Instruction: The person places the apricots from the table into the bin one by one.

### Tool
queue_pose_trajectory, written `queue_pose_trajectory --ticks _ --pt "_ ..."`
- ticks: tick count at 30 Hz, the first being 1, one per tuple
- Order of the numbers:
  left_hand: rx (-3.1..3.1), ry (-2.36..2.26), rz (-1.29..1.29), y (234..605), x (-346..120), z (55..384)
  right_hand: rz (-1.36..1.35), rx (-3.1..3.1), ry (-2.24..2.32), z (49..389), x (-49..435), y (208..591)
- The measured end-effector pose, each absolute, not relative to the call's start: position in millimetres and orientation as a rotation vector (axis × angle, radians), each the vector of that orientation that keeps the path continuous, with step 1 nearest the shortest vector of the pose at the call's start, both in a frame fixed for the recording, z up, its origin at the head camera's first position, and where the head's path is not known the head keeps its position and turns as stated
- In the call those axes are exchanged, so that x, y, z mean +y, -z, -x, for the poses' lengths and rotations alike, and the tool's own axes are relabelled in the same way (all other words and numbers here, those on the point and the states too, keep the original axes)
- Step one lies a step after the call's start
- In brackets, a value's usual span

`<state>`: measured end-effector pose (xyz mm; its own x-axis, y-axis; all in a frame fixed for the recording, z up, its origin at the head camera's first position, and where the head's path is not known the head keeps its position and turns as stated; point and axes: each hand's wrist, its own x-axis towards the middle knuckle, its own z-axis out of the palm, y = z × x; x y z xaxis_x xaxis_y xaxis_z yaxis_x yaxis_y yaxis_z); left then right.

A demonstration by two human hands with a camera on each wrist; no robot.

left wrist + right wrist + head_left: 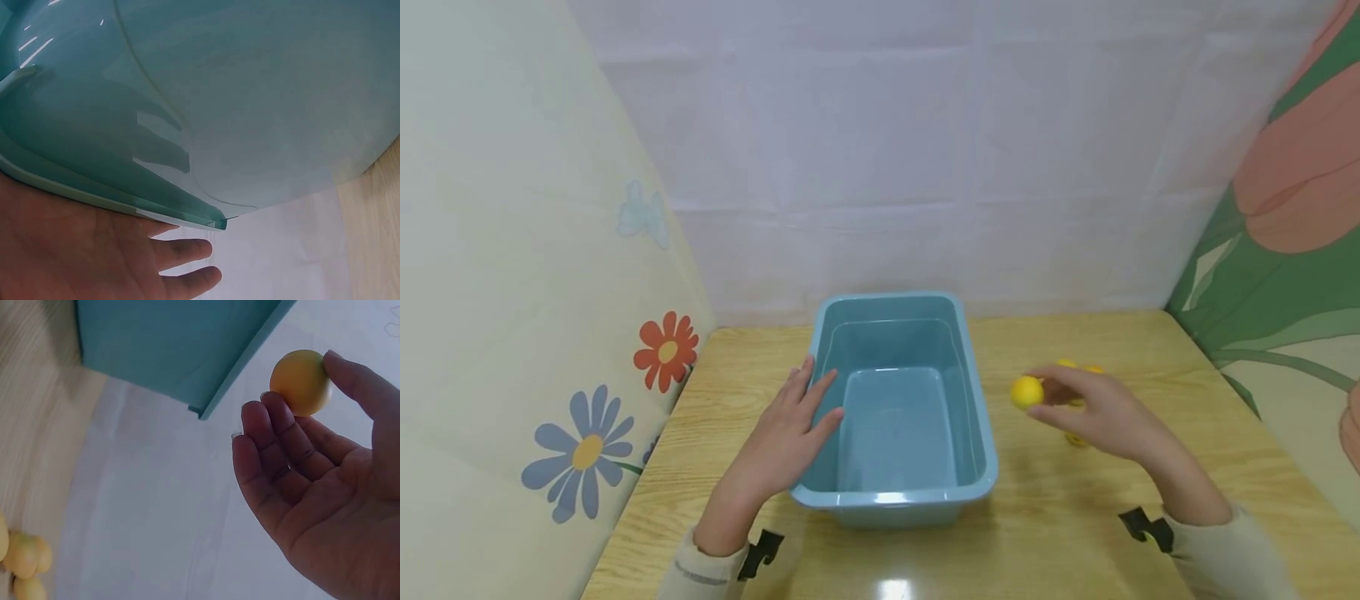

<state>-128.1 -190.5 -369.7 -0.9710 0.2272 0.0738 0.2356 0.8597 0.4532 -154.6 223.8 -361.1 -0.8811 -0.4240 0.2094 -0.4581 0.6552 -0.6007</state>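
1. Your right grip [1097, 410] is narrowed to a pinch, thumb and fingertips on a yellow ball [1027, 392], likely so most of it stays exposed.
2. That ball is held up to the right of the blue basin [917, 497], apart from its rim.
3. Your left grip [784, 442] has fingers spread, grasping nothing; it rests along the basin's left rim, perhaps steadying it.
4. The basin stands upright on the surface [1037, 550], probably central for easy reach.
5. More yellow pieces [24, 555] lie beyond your right grip, too hidden to count.
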Motion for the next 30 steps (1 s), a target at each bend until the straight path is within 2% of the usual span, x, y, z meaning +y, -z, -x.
queue_pose_trajectory --ticks 30 --pt "-3.000 0.766 0.373 369.9 -189.9 128.3 -1.039 -2.642 -1.221 166.1 162.2 340.4"
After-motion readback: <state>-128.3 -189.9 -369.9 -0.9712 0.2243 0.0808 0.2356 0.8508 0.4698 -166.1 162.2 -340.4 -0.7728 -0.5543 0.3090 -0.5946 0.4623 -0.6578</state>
